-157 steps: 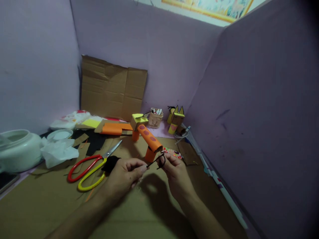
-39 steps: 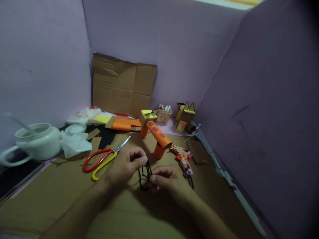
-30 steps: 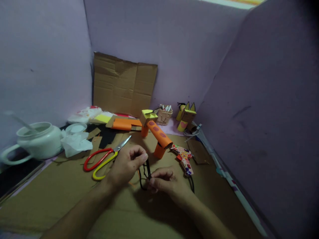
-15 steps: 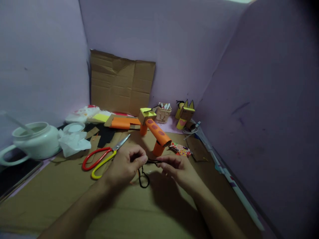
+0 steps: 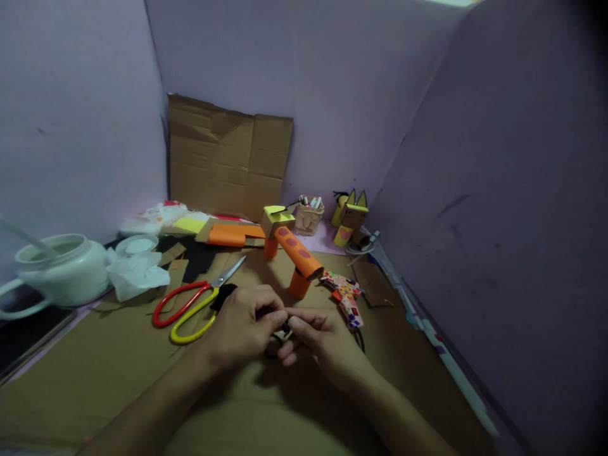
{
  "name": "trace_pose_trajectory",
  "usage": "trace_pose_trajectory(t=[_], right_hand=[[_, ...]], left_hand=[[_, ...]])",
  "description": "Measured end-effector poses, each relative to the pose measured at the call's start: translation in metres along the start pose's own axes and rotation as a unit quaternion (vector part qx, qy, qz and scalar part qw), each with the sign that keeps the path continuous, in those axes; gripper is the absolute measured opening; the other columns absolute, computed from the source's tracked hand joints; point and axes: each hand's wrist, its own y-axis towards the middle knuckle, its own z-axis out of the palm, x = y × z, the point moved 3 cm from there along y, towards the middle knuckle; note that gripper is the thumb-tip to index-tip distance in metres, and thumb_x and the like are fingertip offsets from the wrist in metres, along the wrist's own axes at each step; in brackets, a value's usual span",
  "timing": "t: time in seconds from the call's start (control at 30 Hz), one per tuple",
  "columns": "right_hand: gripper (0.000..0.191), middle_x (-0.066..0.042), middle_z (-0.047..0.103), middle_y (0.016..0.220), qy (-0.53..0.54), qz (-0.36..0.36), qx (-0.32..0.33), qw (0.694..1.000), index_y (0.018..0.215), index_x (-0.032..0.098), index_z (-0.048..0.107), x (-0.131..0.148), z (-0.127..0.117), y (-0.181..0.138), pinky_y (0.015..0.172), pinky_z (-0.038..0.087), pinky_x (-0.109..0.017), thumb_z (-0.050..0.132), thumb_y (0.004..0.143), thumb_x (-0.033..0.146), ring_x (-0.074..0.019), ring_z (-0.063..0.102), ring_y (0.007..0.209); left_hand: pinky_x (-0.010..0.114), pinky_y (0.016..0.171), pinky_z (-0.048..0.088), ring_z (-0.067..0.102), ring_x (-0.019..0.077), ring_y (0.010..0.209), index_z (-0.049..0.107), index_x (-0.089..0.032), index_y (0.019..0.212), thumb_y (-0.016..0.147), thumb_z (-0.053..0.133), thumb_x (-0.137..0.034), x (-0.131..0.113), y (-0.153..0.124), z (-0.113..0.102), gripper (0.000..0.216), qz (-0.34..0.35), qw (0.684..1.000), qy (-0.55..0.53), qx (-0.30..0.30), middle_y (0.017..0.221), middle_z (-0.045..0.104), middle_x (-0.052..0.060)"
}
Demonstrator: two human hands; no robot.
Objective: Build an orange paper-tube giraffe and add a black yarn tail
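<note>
My left hand [image 5: 244, 323] pinches a thin black cord [image 5: 273, 348] between thumb and fingertips, above the cardboard sheet [image 5: 228, 405]. Touching it from the right, my right hand [image 5: 330, 342] is also closed on the cord, whose middle is mostly hidden by the fingers. A small loop hangs below them. Just beyond stands an orange tube animal [image 5: 298, 252] with red spots and a yellow-topped box head. Red-and-yellow scissors [image 5: 190, 311] lie left of my left hand, beside a dark fuzzy bundle [image 5: 224, 296]. A colourful patterned piece [image 5: 349, 297] lies past my right hand.
A white pot [image 5: 64, 269], crumpled white plastic [image 5: 135, 275] and paper scraps crowd the left. At the back are leaning cardboard [image 5: 228, 158], a small holder [image 5: 310, 218] of pens and a yellow box-headed animal [image 5: 351, 218]. Purple walls enclose the surface.
My hands have come together, and the cord between them is now mostly covered. The dark bundle and more of the patterned piece have come into view. The camera has shifted slightly.
</note>
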Motion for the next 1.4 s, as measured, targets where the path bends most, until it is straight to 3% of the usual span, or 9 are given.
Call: trace_pose_trajectory(t=[0.23, 0.37, 0.63, 0.83, 1.0, 1.23, 1.4], right_hand=[[0.033, -0.002, 0.065, 0.056, 0.0, 0.035, -0.02, 0.999, 0.069, 0.01, 0.071, 0.003, -0.001, -0.001, 0.043, 0.052, -0.019, 0.082, 0.052, 0.036, -0.0087, 0.059, 0.043], [0.03, 0.0, 0.063, 0.052, 0.024, 0.035, -0.011, 0.999, 0.062, 0.011, 0.068, 0.003, -0.001, 0.0, 0.039, 0.05, -0.017, 0.083, 0.052, 0.034, -0.0067, 0.056, 0.039], [0.028, 0.001, 0.063, 0.057, 0.061, -0.006, -0.006, 0.998, 0.064, 0.011, 0.068, 0.007, -0.004, 0.0, 0.039, 0.049, -0.015, 0.081, 0.056, 0.034, -0.0044, 0.053, 0.039], [0.029, 0.0, 0.062, 0.053, 0.046, -0.007, -0.006, 0.999, 0.064, 0.01, 0.069, 0.006, -0.005, -0.001, 0.037, 0.047, -0.015, 0.081, 0.056, 0.035, -0.0047, 0.052, 0.038], [0.031, 0.001, 0.059, 0.048, 0.034, -0.002, -0.011, 0.999, 0.064, 0.01, 0.069, 0.004, -0.005, 0.001, 0.037, 0.046, -0.015, 0.081, 0.055, 0.037, -0.005, 0.051, 0.037], [0.032, -0.001, 0.062, 0.051, 0.005, -0.011, -0.004, 1.0, 0.061, 0.01, 0.068, 0.008, -0.007, -0.001, 0.035, 0.043, -0.015, 0.082, 0.052, 0.038, -0.0052, 0.051, 0.035], [0.032, -0.001, 0.064, 0.052, -0.01, 0.008, 0.006, 1.0, 0.058, 0.01, 0.068, 0.008, -0.008, -0.001, 0.035, 0.042, -0.016, 0.082, 0.051, 0.038, -0.0052, 0.051, 0.034]], left_hand=[[0.022, 0.056, 0.036, 0.051, 0.011, 0.06, 0.058, -0.015, 0.06, 0.075, 0.054, -0.018, 0.0, 0.0, 0.004, 0.015, 0.023, 0.999, -0.032, -0.013, 0.061, 0.056, -0.001], [0.022, 0.057, 0.038, 0.052, 0.0111, 0.06, 0.059, -0.014, 0.059, 0.075, 0.056, -0.019, 0.001, 0.002, 0.005, 0.017, 0.036, 0.993, -0.109, -0.039, 0.061, 0.056, 0.0], [0.022, 0.061, 0.044, 0.059, 0.0138, 0.068, 0.071, -0.015, 0.076, 0.075, 0.059, -0.021, 0.005, 0.005, 0.006, 0.014, 0.013, 0.973, -0.227, -0.028, 0.072, 0.064, 0.004], [0.019, 0.051, 0.039, 0.051, 0.0096, 0.055, 0.066, -0.015, 0.068, 0.071, 0.063, -0.024, 0.01, 0.004, 0.01, 0.01, -0.049, 0.964, -0.257, -0.036, 0.062, 0.059, 0.0], [0.019, 0.055, 0.04, 0.052, 0.0098, 0.059, 0.062, -0.015, 0.064, 0.07, 0.063, -0.023, 0.011, 0.006, 0.014, 0.011, -0.03, 0.959, -0.279, -0.039, 0.063, 0.057, -0.001], [0.022, 0.057, 0.044, 0.056, 0.0129, 0.063, 0.067, -0.015, 0.077, 0.071, 0.063, -0.024, 0.008, 0.004, 0.017, 0.012, -0.029, 0.952, -0.305, -0.007, 0.072, 0.06, 0.002], [0.023, 0.058, 0.042, 0.054, 0.0124, 0.065, 0.066, -0.015, 0.072, 0.072, 0.065, -0.026, 0.013, 0.004, 0.021, 0.012, -0.018, 0.931, -0.362, 0.032, 0.073, 0.056, 0.002]])
